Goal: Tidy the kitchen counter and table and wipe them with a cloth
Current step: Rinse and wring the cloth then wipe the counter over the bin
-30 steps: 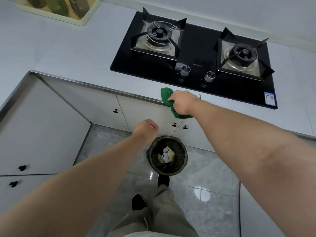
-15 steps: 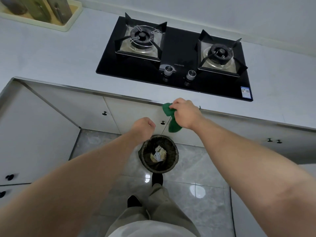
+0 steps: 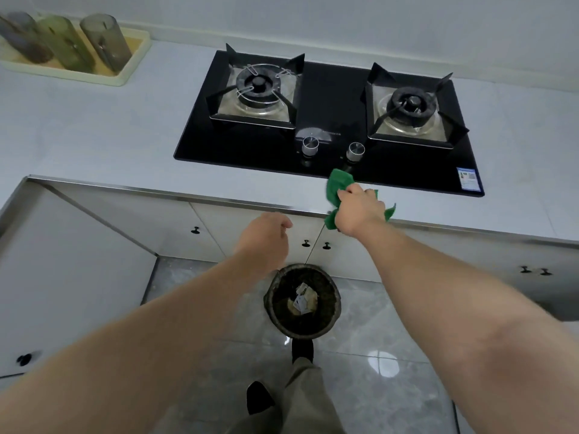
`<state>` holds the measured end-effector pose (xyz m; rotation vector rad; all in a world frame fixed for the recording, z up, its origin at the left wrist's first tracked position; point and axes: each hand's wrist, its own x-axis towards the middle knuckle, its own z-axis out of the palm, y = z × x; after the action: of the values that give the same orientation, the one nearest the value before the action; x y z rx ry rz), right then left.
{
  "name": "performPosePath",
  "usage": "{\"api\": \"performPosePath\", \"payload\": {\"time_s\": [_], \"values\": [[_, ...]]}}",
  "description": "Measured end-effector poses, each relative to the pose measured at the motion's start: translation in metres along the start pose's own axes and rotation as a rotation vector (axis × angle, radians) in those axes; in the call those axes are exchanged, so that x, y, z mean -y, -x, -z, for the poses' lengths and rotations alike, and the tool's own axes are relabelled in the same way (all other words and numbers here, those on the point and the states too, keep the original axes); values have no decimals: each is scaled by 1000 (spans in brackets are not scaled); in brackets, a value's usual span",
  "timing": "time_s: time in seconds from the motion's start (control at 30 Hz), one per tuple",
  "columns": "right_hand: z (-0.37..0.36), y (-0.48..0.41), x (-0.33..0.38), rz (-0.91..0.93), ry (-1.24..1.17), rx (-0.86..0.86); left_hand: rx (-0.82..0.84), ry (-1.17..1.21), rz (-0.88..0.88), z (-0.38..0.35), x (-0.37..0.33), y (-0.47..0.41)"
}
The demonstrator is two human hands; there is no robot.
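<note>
The right hand (image 3: 360,211) grips the bunched green cloth (image 3: 336,183) at the front edge of the table (image 3: 125,136), just before the black hob (image 3: 329,98), probably to sweep crumbs off. The left hand (image 3: 266,239) hangs curled below that edge, over the waste bin (image 3: 275,311); its palm is hidden, so I cannot tell whether it holds anything.

Home kitchen: gas hob (image 3: 329,120), counter (image 3: 109,130).
</note>
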<state>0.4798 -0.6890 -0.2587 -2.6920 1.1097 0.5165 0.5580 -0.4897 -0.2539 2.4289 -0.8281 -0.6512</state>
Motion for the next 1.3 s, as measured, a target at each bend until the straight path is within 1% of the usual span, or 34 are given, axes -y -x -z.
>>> {"api": "performPosePath", "payload": {"time_s": [0.1, 0.2, 0.23, 0.3, 0.4, 0.47, 0.5, 0.53, 0.6, 0.63, 0.67, 0.8, 0.97, 1.13, 1.23, 1.3], "values": [[-13, 14, 15, 169, 2, -38, -13, -66, -74, 2, -3, -7], [-17, 30, 22, 329, -35, 12, -23, -55, -72, 0, -14, -14], [-16, 34, 20, 356, -53, 16, -22, -45, -69, -1, -18, -17], [-11, 39, 6, 340, -162, -54, -8, -32, -78, -3, -28, -22], [5, 35, -26, 206, -392, -284, 20, -26, -115, -7, -48, -30], [16, 24, -52, 47, -400, -386, 32, -10, -125, -12, -60, -35], [19, 16, -64, -59, -379, -385, 41, -2, -128, -15, -65, -38], [19, 9, -74, -176, -357, -333, 51, -1, -134, -17, -68, -40], [12, -3, -84, -367, -348, -127, 72, -24, -157, -23, -73, -46], [5, -6, -83, -407, -359, -43, 84, -39, -164, -26, -74, -48], [-2, -8, -81, -417, -366, -9, 92, -55, -169, -27, -75, -51], [-3, -12, -78, -353, -308, -53, 104, -117, -172, -26, -79, -66], [10, -19, -86, -272, -178, 43, 128, -180, -170, -23, -93, -84], [8, -21, -92, -70, -98, 26, 143, -256, -166, -22, -96, -102], [8, -25, -94, -13, -73, 18, 148, -281, -177, -23, -94, -109], [8, -26, -94, 93, -25, 15, 152, -282, -176, -24, -94, -113]]}}
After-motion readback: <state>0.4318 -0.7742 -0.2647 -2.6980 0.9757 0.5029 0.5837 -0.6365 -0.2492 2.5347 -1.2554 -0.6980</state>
